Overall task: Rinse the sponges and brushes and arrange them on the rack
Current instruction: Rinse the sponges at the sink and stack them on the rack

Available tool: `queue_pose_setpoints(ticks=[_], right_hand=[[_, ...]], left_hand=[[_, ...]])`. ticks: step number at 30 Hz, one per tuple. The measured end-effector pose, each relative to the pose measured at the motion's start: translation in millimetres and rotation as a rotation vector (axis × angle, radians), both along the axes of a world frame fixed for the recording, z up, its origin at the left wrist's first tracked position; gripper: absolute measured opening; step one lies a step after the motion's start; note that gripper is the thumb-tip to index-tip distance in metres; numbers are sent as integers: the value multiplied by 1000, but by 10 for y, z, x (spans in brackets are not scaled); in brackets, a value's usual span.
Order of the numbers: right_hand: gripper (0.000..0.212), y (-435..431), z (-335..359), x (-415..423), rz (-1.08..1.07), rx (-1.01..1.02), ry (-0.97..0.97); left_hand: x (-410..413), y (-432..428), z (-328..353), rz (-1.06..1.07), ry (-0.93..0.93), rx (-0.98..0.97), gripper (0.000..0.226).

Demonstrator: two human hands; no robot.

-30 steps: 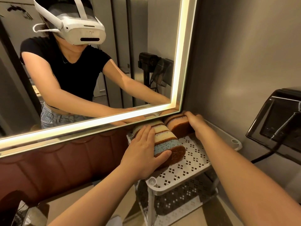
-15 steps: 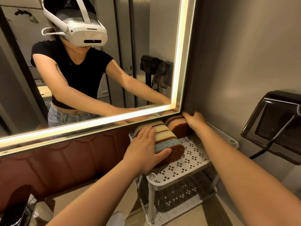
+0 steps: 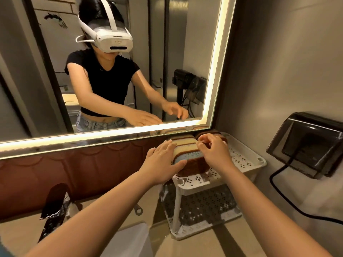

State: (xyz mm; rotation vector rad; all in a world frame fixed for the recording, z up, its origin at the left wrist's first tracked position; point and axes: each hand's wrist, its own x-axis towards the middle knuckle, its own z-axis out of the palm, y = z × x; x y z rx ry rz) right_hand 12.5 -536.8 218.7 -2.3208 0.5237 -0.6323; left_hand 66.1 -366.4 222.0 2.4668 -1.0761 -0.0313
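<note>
Sponges: row of layered foam sponges (image 3: 187, 148) (brown, cream, blue, brown) stands on edge on top shelf of white perforated plastic rack (image 3: 248, 165), ctr-right of frame, just below lit mirror (image 3: 167, 52). Second dark brown sponge (image 3: 221, 137) sits behind the row at shelf rear, partly hidden. L hand (image 3: 161, 164): fingers straight and together, palm flat against left side of row, thumb across its front face. R hand (image 3: 213, 153): over right side of row, fingers curled, tips at cream layer; cannot tell whether they pinch anything. Black hinged socket cover (image 3: 306, 145) w/ black cable (image 3: 271, 178) on wall, right of frame.
</note>
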Motion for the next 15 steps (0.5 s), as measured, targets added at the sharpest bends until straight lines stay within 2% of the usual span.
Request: queue_pose_setpoints(ticks=[4,8,15], right_hand=[[23,515,49,-218,152,-61,33],[23,1092,-16,-408,310,-151,58],[24,2172,-324,-588,594,-220,253]], left_hand=[[-187,594,92,3,135,-1,63],[-397,1285,29,71,221,111,55],[-840,2436,-260,209,305,259,50]])
